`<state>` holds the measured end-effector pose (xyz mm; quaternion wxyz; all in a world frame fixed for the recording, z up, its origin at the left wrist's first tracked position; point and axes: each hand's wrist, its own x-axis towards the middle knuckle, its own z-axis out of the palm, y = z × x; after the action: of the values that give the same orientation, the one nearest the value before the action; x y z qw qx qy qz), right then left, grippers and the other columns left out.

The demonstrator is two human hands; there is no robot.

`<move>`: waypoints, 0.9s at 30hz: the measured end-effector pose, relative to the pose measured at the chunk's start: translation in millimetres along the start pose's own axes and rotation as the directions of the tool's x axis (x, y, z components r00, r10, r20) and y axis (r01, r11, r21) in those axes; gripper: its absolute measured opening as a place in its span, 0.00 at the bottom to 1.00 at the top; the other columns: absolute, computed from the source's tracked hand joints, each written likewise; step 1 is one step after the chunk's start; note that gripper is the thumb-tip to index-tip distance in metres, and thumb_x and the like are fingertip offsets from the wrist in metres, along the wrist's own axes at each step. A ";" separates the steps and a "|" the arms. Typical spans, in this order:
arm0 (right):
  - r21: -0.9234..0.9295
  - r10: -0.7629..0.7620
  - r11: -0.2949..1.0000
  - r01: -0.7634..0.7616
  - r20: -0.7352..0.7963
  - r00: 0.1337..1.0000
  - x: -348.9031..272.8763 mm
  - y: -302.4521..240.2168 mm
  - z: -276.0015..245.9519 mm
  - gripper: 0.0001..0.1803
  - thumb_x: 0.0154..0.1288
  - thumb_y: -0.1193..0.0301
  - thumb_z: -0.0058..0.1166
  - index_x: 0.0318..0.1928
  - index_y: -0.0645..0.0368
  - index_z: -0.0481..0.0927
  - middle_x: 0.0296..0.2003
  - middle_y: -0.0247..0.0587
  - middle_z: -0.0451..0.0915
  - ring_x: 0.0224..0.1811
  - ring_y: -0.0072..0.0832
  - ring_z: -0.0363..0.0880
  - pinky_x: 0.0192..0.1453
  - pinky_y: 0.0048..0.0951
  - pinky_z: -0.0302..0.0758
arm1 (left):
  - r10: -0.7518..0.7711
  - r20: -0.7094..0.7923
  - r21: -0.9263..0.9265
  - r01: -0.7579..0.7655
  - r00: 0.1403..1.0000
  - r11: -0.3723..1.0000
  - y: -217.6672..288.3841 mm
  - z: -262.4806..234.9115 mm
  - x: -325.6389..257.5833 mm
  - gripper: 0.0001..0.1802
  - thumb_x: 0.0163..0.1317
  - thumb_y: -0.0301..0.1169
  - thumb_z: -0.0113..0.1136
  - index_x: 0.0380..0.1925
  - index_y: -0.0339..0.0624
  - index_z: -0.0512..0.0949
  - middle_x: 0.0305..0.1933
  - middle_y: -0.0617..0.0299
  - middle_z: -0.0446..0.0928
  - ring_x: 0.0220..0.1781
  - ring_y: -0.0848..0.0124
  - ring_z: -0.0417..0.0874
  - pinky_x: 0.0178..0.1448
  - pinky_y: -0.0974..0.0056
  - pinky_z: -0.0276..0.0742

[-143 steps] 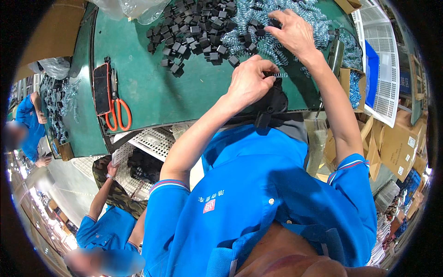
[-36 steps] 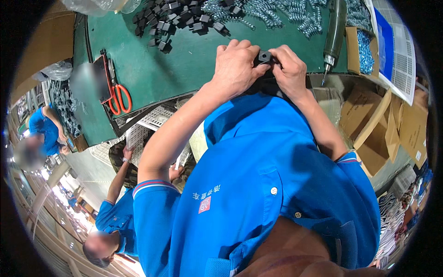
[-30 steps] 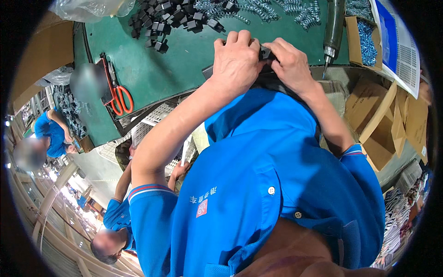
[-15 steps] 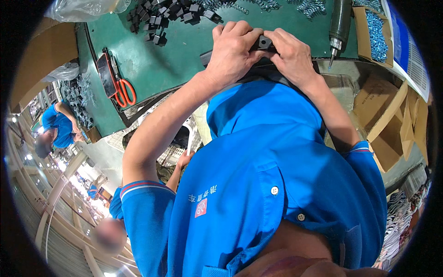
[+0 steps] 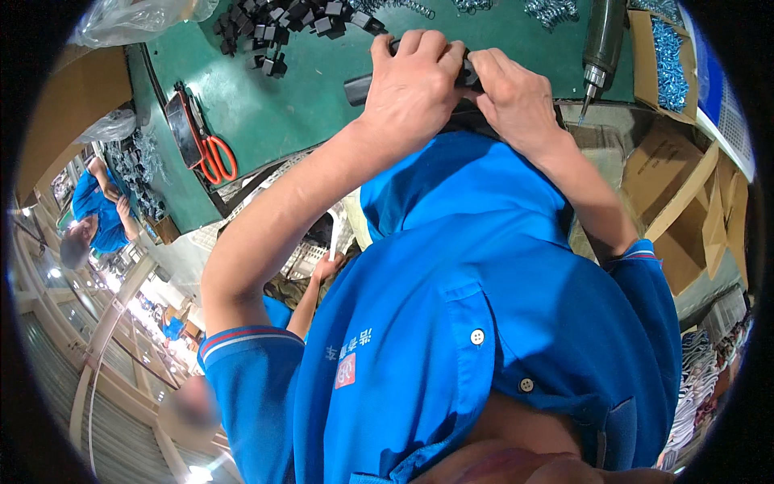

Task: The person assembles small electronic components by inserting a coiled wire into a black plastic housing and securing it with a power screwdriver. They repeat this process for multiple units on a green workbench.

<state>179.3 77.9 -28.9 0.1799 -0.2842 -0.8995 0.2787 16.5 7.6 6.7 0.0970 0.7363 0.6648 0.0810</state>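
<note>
Over the near edge of the green table, both my hands are closed on a black plastic part. My left hand wraps over it from above, with the part's tube-like end sticking out to the left. My right hand grips the other end, its fingers close against the left hand's. Most of the part is hidden under my fingers. Beyond my left hand lies a pile of small black plastic blocks. To the right of my right hand is a dark power screwdriver with its bit pointing toward me.
Orange-handled scissors and a dark flat phone-like object lie at the table's left. Metal springs are at the far edge. A carton of bluish screws stands right, above open cardboard boxes. Co-workers are at left.
My hands have shifted slightly away from me with the black part, which has turned a little. More of its left end shows. At left, a co-worker's arms have moved.
</note>
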 end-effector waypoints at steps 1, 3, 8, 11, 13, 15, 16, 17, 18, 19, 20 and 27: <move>0.007 -0.007 1.000 0.007 -0.027 1.000 0.6 2.2 1.9 0.16 0.52 0.76 0.62 0.42 0.58 0.73 0.35 0.43 0.78 0.36 0.44 0.82 0.36 0.41 0.79 | -0.010 -0.003 -0.081 0.009 1.000 0.997 -2.1 -0.8 -1.3 0.30 0.50 0.34 0.70 0.56 0.43 0.76 0.48 0.57 0.74 0.56 0.57 0.73 0.60 0.49 0.64; 0.027 -0.022 0.999 0.024 -0.070 0.997 -0.6 4.3 4.1 0.15 0.52 0.77 0.61 0.41 0.58 0.73 0.35 0.43 0.78 0.35 0.44 0.81 0.35 0.41 0.78 | 0.018 -0.021 -0.196 -0.021 1.000 0.980 -9.5 -1.4 -2.0 0.29 0.51 0.33 0.69 0.55 0.42 0.76 0.50 0.56 0.74 0.57 0.57 0.73 0.61 0.50 0.64; 0.100 -0.035 0.994 0.045 -0.099 0.995 -0.9 12.8 7.2 0.15 0.51 0.81 0.57 0.41 0.58 0.73 0.36 0.44 0.78 0.36 0.46 0.81 0.34 0.42 0.77 | -0.026 -0.144 -0.326 -0.023 0.989 0.945 -13.4 3.3 -4.3 0.27 0.51 0.33 0.69 0.53 0.41 0.77 0.52 0.55 0.74 0.58 0.56 0.73 0.63 0.52 0.64; 0.115 -0.044 0.992 0.055 -0.094 0.995 -1.3 14.3 5.6 0.15 0.51 0.82 0.55 0.41 0.59 0.73 0.36 0.46 0.78 0.35 0.47 0.81 0.35 0.42 0.77 | 0.048 -0.106 -0.239 -0.073 0.993 0.968 -12.5 2.2 -1.5 0.25 0.51 0.33 0.70 0.51 0.41 0.78 0.52 0.55 0.75 0.57 0.55 0.73 0.61 0.52 0.65; 0.112 -0.072 0.990 0.080 -0.077 0.994 -0.8 15.4 1.7 0.16 0.50 0.82 0.55 0.41 0.60 0.73 0.35 0.47 0.77 0.35 0.47 0.80 0.35 0.42 0.77 | 0.039 -0.092 -0.184 -0.056 0.995 0.981 -8.3 0.5 -0.8 0.24 0.51 0.34 0.70 0.49 0.41 0.78 0.50 0.55 0.75 0.56 0.55 0.74 0.60 0.52 0.66; 0.102 -0.086 0.991 0.092 -0.060 0.995 -0.2 15.5 -0.1 0.16 0.50 0.82 0.56 0.42 0.60 0.73 0.35 0.47 0.76 0.35 0.47 0.80 0.35 0.42 0.77 | 0.032 -0.041 -0.111 -0.036 0.999 0.993 -3.9 -4.6 1.7 0.22 0.51 0.35 0.70 0.47 0.41 0.79 0.49 0.56 0.75 0.55 0.56 0.74 0.57 0.52 0.68; 0.092 -0.088 0.991 0.092 -0.049 0.995 0.3 15.4 -0.5 0.16 0.50 0.81 0.56 0.42 0.60 0.73 0.35 0.47 0.76 0.34 0.47 0.80 0.36 0.41 0.77 | 0.027 -0.016 -0.073 -0.028 1.000 0.997 -3.0 -6.3 2.8 0.22 0.51 0.36 0.69 0.46 0.41 0.79 0.48 0.57 0.75 0.55 0.56 0.75 0.56 0.52 0.68; 0.083 -0.091 0.992 0.093 -0.037 0.995 -0.1 14.9 -1.0 0.16 0.51 0.81 0.56 0.43 0.61 0.73 0.35 0.48 0.76 0.34 0.47 0.80 0.36 0.41 0.77 | 0.046 -0.022 -0.045 -0.047 0.999 0.998 -3.1 -6.0 3.2 0.20 0.52 0.37 0.69 0.42 0.40 0.80 0.46 0.56 0.75 0.53 0.57 0.75 0.54 0.51 0.68; 0.071 -0.103 0.992 0.106 -0.036 0.994 -0.8 14.0 -1.5 0.17 0.51 0.80 0.57 0.43 0.61 0.73 0.35 0.47 0.76 0.34 0.47 0.80 0.36 0.41 0.77 | 0.065 -0.028 -0.016 -0.066 0.997 0.998 -3.9 -5.3 3.9 0.18 0.52 0.39 0.68 0.39 0.39 0.81 0.43 0.56 0.75 0.51 0.58 0.75 0.52 0.51 0.68; 0.059 -0.116 0.991 0.118 -0.035 0.993 -1.6 12.8 -2.2 0.17 0.51 0.80 0.57 0.44 0.61 0.72 0.35 0.47 0.76 0.34 0.47 0.80 0.36 0.41 0.77 | 0.085 -0.034 0.013 -0.084 0.996 0.996 -4.2 -5.2 4.4 0.17 0.53 0.40 0.67 0.36 0.38 0.82 0.40 0.56 0.75 0.49 0.59 0.75 0.49 0.50 0.68; 0.048 -0.128 0.990 0.129 -0.036 0.991 -1.6 12.8 -2.1 0.17 0.52 0.79 0.57 0.44 0.61 0.72 0.35 0.47 0.76 0.34 0.46 0.80 0.36 0.41 0.78 | 0.080 0.025 0.037 -0.081 0.997 0.996 -3.3 -8.5 5.8 0.17 0.53 0.39 0.67 0.38 0.39 0.81 0.41 0.57 0.74 0.49 0.58 0.75 0.50 0.51 0.69; 0.107 -0.002 0.994 -0.008 0.090 0.996 -2.0 7.2 -12.6 0.24 0.55 0.76 0.59 0.54 0.60 0.72 0.39 0.47 0.77 0.36 0.46 0.81 0.38 0.42 0.78 | 0.082 0.162 0.182 -0.111 0.983 0.977 2.3 -13.6 12.3 0.14 0.53 0.34 0.62 0.38 0.40 0.81 0.41 0.58 0.74 0.49 0.59 0.75 0.47 0.54 0.70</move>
<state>189.9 86.6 -23.8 0.1536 -0.2625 -0.8901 0.3394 16.6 20.1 20.3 0.0730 0.7777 0.6235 -0.0350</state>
